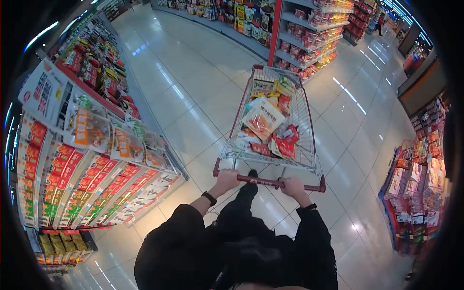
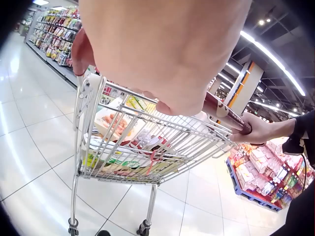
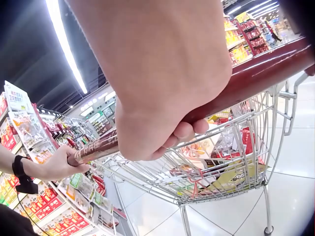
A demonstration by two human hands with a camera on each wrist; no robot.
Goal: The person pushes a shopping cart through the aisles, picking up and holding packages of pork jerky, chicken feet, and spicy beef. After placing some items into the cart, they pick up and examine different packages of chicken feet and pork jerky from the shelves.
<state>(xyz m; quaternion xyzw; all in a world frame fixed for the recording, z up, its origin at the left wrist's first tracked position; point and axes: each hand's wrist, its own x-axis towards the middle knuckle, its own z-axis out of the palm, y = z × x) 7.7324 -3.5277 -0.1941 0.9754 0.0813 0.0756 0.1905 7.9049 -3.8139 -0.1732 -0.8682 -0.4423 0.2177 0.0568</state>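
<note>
A wire shopping cart (image 1: 307, 113) stands in front of me, with a dark red handle bar (image 1: 263, 181) across its near end. My left hand (image 1: 226, 181) grips the bar near its left end. Toward the other end, my right hand (image 1: 293, 187) has its fingers curled round the bar, as the right wrist view also shows. In the basket lie several packaged foods: a large white packet (image 1: 263, 118) on top, red packets (image 1: 286, 145) near the handle and a yellow-green packet (image 1: 285, 86) at the far end.
A display of bagged snacks and red boxes (image 1: 63, 179) stands close on the left. Shelves of red tubs (image 1: 309, 36) rise beyond the cart's far end. On the right is a low stack of pink packages (image 1: 415, 179). A person (image 1: 380, 24) is far off along the right aisle.
</note>
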